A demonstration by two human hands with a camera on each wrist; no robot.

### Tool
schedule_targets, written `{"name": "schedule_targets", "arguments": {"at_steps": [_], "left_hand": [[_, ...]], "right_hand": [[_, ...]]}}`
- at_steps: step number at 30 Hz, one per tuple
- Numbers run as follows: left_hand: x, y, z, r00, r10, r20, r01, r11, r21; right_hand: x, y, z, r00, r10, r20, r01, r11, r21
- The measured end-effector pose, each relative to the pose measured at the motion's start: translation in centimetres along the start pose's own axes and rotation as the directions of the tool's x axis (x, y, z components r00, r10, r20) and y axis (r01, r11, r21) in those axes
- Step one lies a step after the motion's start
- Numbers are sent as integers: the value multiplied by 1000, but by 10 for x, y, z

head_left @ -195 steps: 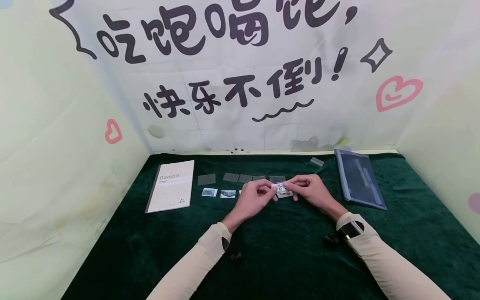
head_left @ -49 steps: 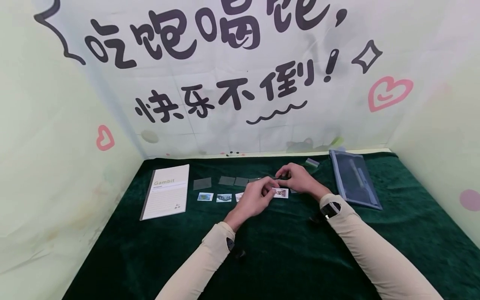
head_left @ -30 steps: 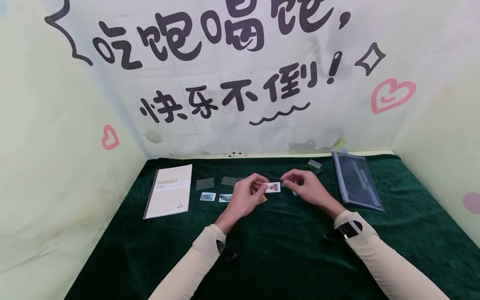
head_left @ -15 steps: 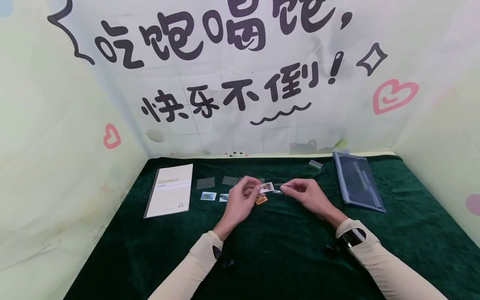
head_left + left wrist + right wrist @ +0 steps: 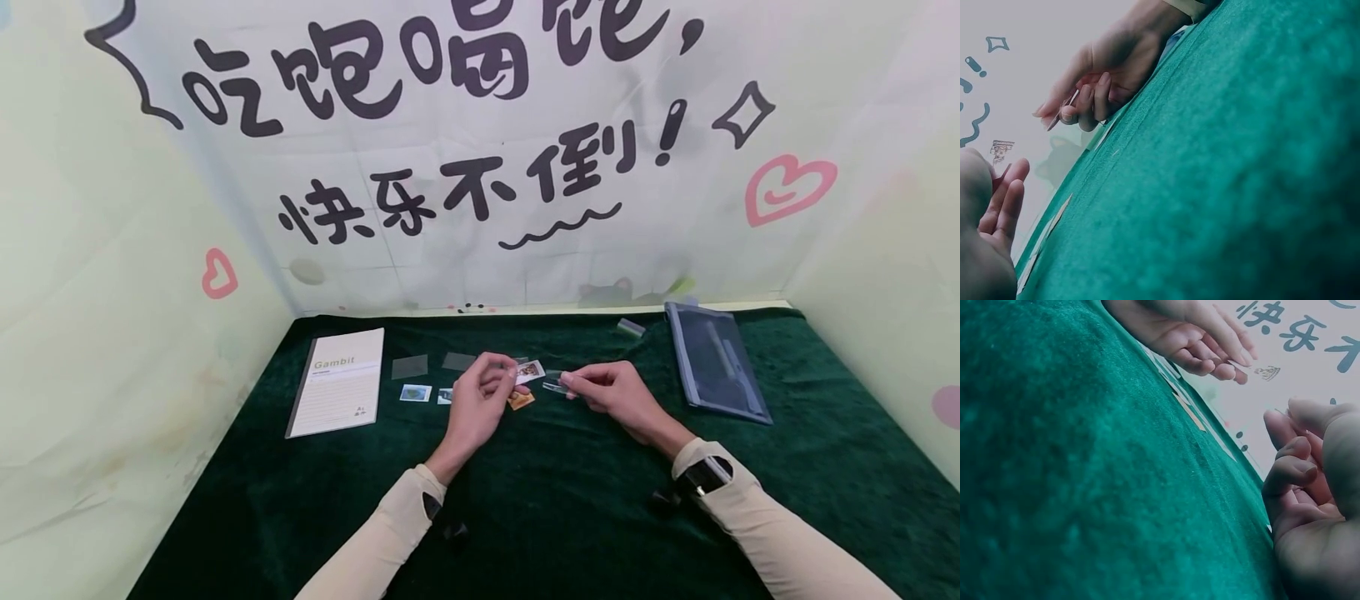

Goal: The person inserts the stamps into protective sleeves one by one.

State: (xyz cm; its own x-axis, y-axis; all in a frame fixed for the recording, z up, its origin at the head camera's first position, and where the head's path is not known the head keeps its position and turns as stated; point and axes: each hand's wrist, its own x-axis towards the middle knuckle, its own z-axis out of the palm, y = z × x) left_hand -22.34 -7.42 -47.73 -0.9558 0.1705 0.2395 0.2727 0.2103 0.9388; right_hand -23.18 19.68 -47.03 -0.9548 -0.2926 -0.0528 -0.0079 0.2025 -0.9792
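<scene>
Pinching a small picture stamp (image 5: 530,372) by one end between thumb and fingers of the left hand (image 5: 477,400), raised above the worktop (image 5: 600,517) near an orange stamp (image 5: 521,401). In the right hand (image 5: 622,396), pinching a clear sleeve (image 5: 555,387), near the stamp but apart from it. Probably almost weightless and papery, easy to crease or dog-ear; best taken lightly by the white margin, without bending across the print. For the sleeve, expect thin, slick, springy film, likely to slip or cling; hold near one corner, pressing gently.
</scene>
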Motion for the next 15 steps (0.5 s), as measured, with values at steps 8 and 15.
{"name": "schedule_targets", "arguments": {"at_steps": [8,15], "left_hand": [[1,-1,-1,1000,4,-2,-4,1000,-15],[0,-1,-1,1000,4,-26,-4,1000,1]], "right_hand": [[0,1,0,1000,-7,1,7,1000,11],[-1,1,1,1000,-12,8,12,1000,14]]}}
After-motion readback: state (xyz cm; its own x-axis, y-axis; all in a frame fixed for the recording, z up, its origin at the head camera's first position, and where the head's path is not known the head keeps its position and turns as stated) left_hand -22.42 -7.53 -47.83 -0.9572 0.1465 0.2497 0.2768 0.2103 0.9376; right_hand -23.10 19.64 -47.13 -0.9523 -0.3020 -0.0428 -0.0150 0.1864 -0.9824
